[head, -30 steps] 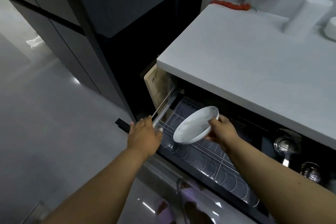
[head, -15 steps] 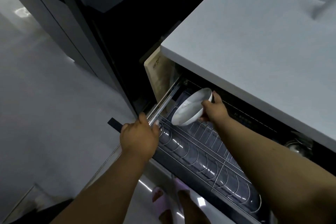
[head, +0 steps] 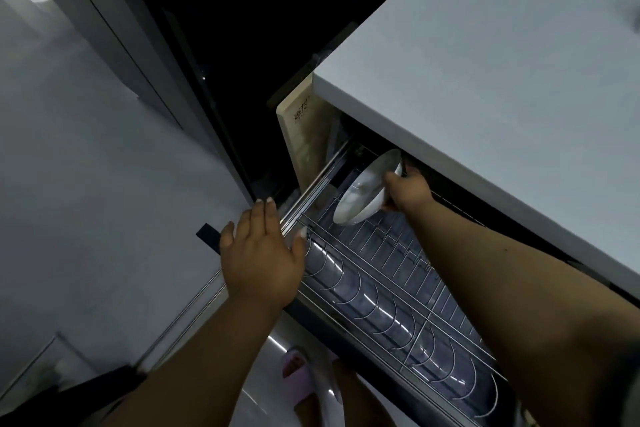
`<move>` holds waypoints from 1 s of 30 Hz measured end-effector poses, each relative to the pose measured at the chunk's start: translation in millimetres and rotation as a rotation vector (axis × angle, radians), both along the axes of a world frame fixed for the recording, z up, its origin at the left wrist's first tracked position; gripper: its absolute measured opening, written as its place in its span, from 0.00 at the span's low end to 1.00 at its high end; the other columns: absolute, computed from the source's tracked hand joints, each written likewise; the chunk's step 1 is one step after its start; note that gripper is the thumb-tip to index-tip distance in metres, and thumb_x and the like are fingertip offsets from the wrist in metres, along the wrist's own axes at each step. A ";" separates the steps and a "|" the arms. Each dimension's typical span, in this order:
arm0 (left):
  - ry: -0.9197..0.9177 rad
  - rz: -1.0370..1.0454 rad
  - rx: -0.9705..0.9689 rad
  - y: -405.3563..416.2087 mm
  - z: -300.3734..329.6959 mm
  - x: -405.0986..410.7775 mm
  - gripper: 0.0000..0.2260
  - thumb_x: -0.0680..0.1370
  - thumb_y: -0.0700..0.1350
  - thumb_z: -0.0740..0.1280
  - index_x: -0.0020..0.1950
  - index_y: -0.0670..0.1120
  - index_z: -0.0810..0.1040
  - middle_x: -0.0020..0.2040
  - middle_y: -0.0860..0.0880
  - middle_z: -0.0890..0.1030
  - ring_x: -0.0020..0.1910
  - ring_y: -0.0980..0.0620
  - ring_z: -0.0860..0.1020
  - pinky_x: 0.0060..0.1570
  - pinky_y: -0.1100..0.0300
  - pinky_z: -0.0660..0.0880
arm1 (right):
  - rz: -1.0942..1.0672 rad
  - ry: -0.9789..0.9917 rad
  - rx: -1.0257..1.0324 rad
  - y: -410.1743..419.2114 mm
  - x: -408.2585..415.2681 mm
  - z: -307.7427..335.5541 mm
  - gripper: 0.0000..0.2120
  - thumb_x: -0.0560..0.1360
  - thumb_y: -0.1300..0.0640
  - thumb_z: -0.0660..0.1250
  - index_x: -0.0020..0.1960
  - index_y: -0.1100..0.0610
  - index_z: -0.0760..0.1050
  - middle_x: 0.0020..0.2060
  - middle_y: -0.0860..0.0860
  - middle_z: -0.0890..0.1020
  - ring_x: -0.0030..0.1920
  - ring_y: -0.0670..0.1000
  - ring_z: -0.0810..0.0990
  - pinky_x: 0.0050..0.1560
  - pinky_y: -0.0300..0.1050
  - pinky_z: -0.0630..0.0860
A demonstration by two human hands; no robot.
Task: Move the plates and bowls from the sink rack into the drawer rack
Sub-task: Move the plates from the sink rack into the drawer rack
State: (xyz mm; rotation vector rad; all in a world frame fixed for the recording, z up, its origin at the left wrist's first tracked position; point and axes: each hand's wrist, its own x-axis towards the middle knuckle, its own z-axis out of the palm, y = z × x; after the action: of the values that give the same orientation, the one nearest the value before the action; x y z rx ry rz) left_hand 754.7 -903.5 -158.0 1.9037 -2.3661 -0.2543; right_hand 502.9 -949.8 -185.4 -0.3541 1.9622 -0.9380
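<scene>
Under the white worktop [head: 485, 80], the drawer rack [head: 398, 274] stands pulled out, its wire dividers in two rows. Right hand [head: 408, 191] reaches to the rack's far left end and holds a white bowl [head: 367, 189] by its rim, thumb inside, fingers behind; grip pinches the bowl. Bowl is tilted on edge, its lower rim at the back-row wires; contact cannot be told. Left hand [head: 263, 253] lies flat at the drawer's near left corner, fingers straight and spread, thumb tip touching the rack's front wire. A wooden cutting board [head: 303, 139] stands upright just left of the drawer. Pale slipper [head: 304, 381] on the floor below.
</scene>
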 end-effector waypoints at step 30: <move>-0.023 0.025 0.016 -2.0 0.6 -0.6 0.31 0.75 0.59 0.53 0.66 0.36 0.74 0.60 0.38 0.79 0.58 0.40 0.77 0.61 0.46 0.66 | 0.155 0.129 0.049 -42.5 18.5 -10.8 0.30 0.75 0.46 0.67 0.72 0.55 0.63 0.54 0.57 0.77 0.46 0.61 0.79 0.50 0.62 0.80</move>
State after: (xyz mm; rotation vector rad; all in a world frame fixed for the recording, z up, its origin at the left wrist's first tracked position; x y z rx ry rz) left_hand 754.0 -905.5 -157.4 1.9527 -2.3602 -0.2521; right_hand 521.5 -992.2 -196.2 -0.5425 2.0375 -0.7829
